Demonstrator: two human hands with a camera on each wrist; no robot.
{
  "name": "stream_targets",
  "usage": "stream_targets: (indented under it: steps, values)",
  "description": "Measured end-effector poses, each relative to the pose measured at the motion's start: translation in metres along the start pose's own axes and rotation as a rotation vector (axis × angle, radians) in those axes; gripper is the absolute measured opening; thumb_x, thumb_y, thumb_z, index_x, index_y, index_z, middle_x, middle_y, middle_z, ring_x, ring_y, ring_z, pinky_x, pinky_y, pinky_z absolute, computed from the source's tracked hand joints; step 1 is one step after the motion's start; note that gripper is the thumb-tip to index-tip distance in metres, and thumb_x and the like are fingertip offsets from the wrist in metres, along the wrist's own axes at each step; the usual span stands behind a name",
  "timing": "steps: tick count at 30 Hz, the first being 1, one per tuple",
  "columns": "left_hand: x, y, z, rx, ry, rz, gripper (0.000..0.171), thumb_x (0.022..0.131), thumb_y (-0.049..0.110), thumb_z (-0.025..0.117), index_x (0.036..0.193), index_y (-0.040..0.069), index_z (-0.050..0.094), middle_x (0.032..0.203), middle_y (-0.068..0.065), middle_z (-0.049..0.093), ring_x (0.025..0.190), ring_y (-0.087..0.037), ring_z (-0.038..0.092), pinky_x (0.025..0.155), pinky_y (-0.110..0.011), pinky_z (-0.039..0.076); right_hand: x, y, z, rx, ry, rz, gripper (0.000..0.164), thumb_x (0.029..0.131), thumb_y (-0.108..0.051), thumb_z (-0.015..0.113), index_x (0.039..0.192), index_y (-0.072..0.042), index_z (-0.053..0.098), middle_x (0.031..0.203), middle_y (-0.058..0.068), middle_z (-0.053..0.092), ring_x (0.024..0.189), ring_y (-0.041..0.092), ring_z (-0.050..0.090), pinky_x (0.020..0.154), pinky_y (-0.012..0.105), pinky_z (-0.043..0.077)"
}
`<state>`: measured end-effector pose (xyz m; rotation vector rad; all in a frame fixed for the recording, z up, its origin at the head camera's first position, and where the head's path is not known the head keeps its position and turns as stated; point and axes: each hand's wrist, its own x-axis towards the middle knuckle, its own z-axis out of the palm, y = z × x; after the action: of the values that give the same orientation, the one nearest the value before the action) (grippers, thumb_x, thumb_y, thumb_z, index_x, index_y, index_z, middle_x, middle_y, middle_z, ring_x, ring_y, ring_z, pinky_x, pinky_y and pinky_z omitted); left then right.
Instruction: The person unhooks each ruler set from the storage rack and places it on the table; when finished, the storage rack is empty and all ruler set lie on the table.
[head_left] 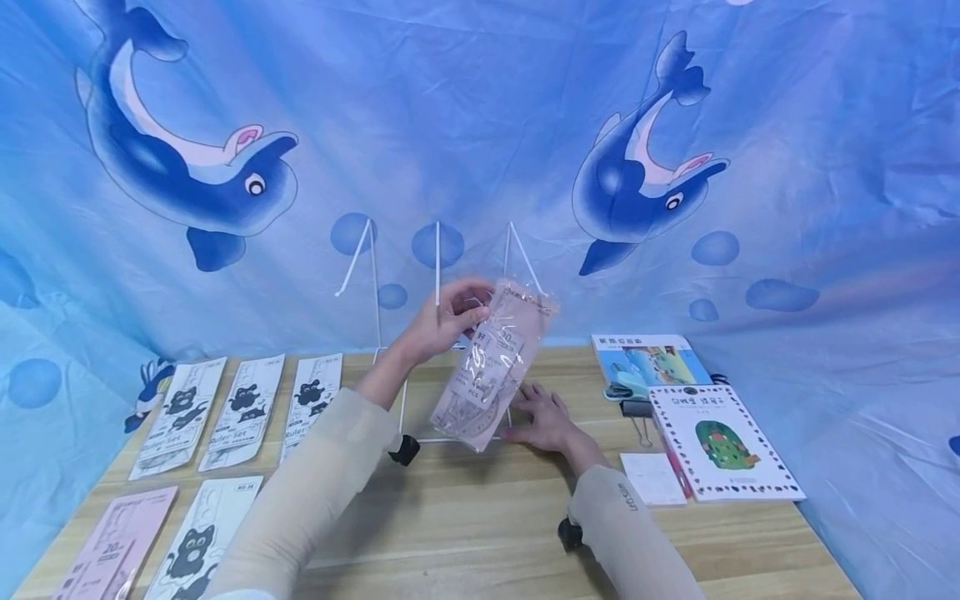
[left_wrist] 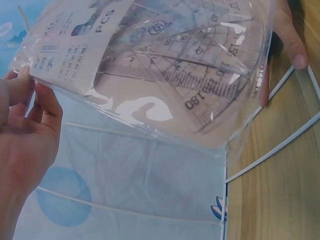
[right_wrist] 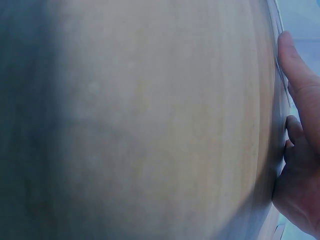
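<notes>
A clear packet of rulers (head_left: 495, 367) with a pink backing hangs tilted in front of a white wire rack (head_left: 373, 292). My left hand (head_left: 448, 315) pinches its upper left edge between thumb and fingers. In the left wrist view, a transparent protractor (left_wrist: 210, 85) with printed scales shows through the plastic. My right hand (head_left: 546, 419) rests low at the rack's right base corner, fingers extended, the thumb by the wire. The right wrist view catches this hand (right_wrist: 305, 165) only at its right edge. Part of the rack is hidden behind the packet.
Several ruler-set packets (head_left: 180, 417) lie on the left of the wooden table (head_left: 450, 533), one of them a pink packet (head_left: 116, 542). At right are books (head_left: 727, 442), a black binder clip (head_left: 636, 408) and white paper (head_left: 652, 479). A blue dolphin-print curtain (head_left: 465, 108) stands behind.
</notes>
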<state>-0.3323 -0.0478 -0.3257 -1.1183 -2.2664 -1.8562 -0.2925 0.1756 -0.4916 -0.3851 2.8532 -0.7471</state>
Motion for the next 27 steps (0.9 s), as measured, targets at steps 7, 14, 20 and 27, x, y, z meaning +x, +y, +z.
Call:
stream_targets:
  steps: [7, 14, 20, 27]
  values:
    - [-0.007, 0.007, 0.003, -0.062, -0.011, -0.068, 0.033, 0.094, 0.004, 0.058, 0.127, 0.006, 0.056, 0.101, -0.002, 0.065, 0.077, -0.012, 0.062, 0.062, -0.028, 0.059, 0.001, 0.0, -0.002, -0.005, -0.007, 0.008, 0.071, 0.079, -0.056, 0.07, 0.141, -0.033, 0.047, 0.164, 0.004, 0.017, 0.154, 0.031, 0.006, 0.125, 0.057, 0.001]
    - [-0.011, 0.015, 0.008, -0.095, -0.048, -0.079, 0.034, 0.093, 0.002, 0.056, 0.127, 0.008, 0.056, 0.102, -0.001, 0.065, 0.081, -0.013, 0.063, 0.063, -0.025, 0.057, 0.001, -0.001, -0.003, 0.004, 0.021, -0.008, 0.07, 0.079, -0.053, 0.072, 0.141, -0.037, 0.045, 0.163, -0.003, 0.023, 0.155, 0.025, 0.005, 0.125, 0.059, 0.003]
    - [-0.017, 0.021, 0.012, -0.084, -0.069, -0.07, 0.036, 0.093, 0.0, 0.056, 0.128, 0.006, 0.054, 0.106, -0.009, 0.065, 0.085, -0.013, 0.064, 0.065, -0.027, 0.058, 0.0, 0.0, -0.001, 0.055, 0.064, -0.005, 0.088, 0.075, -0.043, 0.079, 0.149, -0.03, 0.032, 0.16, 0.003, 0.03, 0.152, 0.028, 0.02, 0.124, 0.061, 0.004]
    - [-0.021, 0.025, 0.015, -0.05, -0.046, -0.038, 0.035, 0.093, 0.0, 0.056, 0.128, 0.005, 0.054, 0.111, -0.022, 0.064, 0.078, -0.012, 0.064, 0.063, -0.028, 0.058, -0.001, 0.0, 0.0, 0.047, 0.07, 0.01, 0.088, 0.076, -0.039, 0.079, 0.149, -0.022, 0.033, 0.159, 0.009, 0.032, 0.15, 0.03, 0.024, 0.125, 0.059, 0.003]
